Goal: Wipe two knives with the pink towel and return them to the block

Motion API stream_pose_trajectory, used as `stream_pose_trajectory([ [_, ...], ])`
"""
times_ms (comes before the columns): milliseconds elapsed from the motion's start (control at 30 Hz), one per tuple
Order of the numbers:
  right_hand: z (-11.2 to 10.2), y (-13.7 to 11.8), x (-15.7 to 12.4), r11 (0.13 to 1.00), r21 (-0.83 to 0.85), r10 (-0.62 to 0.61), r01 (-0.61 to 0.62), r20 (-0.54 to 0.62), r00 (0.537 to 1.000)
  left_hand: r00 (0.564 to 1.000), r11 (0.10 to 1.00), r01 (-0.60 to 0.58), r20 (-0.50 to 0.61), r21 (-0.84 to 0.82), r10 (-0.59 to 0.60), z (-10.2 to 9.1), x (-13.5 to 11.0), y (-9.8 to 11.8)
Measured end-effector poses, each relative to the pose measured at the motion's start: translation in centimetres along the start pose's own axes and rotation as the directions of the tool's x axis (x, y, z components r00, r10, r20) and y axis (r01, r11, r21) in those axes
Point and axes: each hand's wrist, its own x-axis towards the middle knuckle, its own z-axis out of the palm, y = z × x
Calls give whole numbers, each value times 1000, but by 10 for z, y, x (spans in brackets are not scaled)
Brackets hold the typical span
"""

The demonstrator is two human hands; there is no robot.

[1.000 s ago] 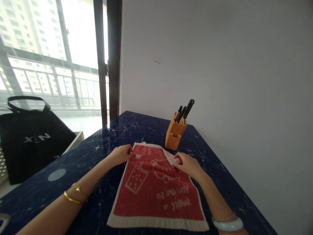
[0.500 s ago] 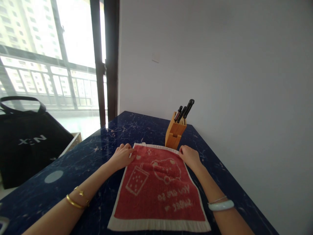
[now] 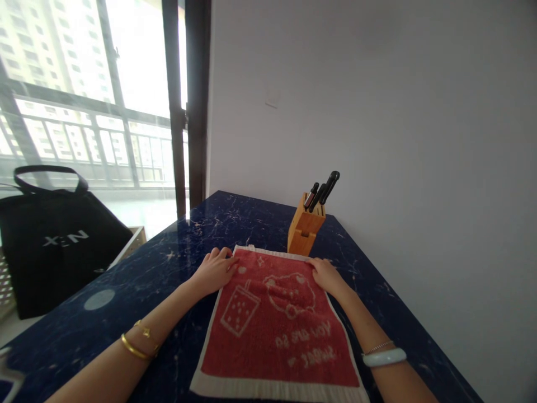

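A red towel [image 3: 268,324] with a pale border lies spread on the dark blue marbled table. Its surface carries a pale cup drawing, a rounded figure and mirrored lettering. At the far left corner, my left hand [image 3: 215,271] grips the edge, with curled fingers and the thumb over the cloth. My right hand [image 3: 329,275] pinches the far right corner, its fingertips on the red fabric. Just beyond the towel's far edge stands a wooden knife block [image 3: 305,226] holding several black-handled knives [image 3: 329,187].
The blue marbled table [image 3: 239,218] runs back to a grey wall [image 3: 377,140] and has a long edge on the right. To the left, a black bag [image 3: 62,252] stands beside the table, near a bright window. A pale round spot [image 3: 99,300] shows on the tabletop.
The whole view has shifted slightly, so everything sits a little further right. My right hand's fingers lie a bit flatter over the towel's corner. The towel stays spread between both hands.
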Motion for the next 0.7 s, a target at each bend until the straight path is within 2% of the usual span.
stream_pose_trajectory([
  [100, 8, 5, 1, 1000, 16, -20, 20, -8, 1000, 1000, 1000, -4, 4, 14, 4, 3, 1, 0],
  [200, 7, 4, 3, 999, 34, -26, 27, -49, 998, 1000, 1000, 4, 3, 25, -4, 5, 3, 0],
  [433, 4, -12, 17, 986, 124, -84, 107, -178, 980, 1000, 999, -3, -5, 38, 3, 4, 3, 2],
  [700, 12, -9, 38, 972, 199, -79, 122, -214, 974, 1000, 999, 9, -13, 45, -8, 11, 2, 3],
])
